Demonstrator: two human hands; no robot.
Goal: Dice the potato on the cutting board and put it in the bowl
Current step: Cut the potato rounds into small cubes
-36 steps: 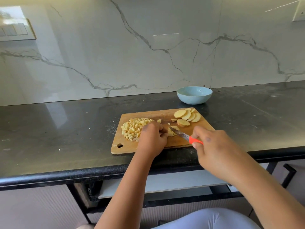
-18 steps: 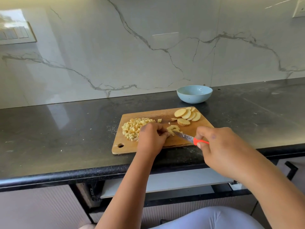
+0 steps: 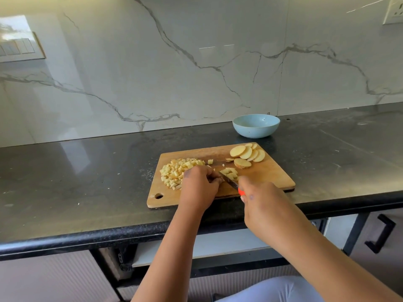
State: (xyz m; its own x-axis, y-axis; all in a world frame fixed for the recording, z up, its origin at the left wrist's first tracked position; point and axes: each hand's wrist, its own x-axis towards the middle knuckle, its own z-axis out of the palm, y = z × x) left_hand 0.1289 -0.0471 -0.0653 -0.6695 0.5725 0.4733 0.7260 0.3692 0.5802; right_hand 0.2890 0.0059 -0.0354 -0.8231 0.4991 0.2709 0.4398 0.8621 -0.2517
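Note:
A wooden cutting board [image 3: 270,175] lies on the black counter. A heap of diced potato [image 3: 174,171] sits at its left. Several round potato slices [image 3: 247,154] lie fanned at its far right. A small cut stack of potato [image 3: 229,172] lies in the middle. My right hand [image 3: 261,205] grips a knife [image 3: 230,183] by its orange handle, the blade slanting against that stack. My left hand [image 3: 199,186] rests on the board with fingers curled beside the blade; whether it holds a piece is hidden. A pale blue bowl [image 3: 256,125] stands behind the board, with nothing visible in it.
The black counter [image 3: 87,182] runs left to right, with a marble wall behind. Its front edge is close to the board. Below are drawers, with a black handle [image 3: 380,236] at the right. A wall socket [image 3: 395,12] is at the upper right.
The knife has shifted left and its blade has swung more upright against the small stack, which is now cut into pieces. My left hand stayed beside the stack.

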